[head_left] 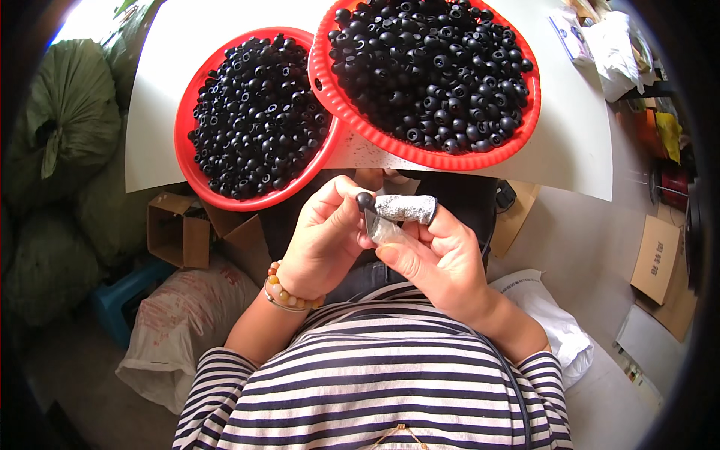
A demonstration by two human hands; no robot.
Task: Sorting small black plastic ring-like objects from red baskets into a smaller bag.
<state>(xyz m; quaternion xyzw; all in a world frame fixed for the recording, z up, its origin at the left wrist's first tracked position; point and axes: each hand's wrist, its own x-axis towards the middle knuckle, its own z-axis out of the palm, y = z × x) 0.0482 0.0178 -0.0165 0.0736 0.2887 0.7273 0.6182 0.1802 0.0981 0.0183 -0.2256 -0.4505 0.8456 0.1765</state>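
So the bench (pixel 574 146) is a plain white top, and two red plastic basins are hogging most of what you can see of it. The smaller basin (pixel 183 142) is on the left, hanging out past the near edge. The bigger basin (pixel 465 160) sits to its right, its rim lapping over the smaller one's. Both are loaded with black round pieces (pixel 259 112). Dark specks (pixel 361 155) are scattered on the white between them.

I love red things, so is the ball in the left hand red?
No, the ball in the left hand is black.
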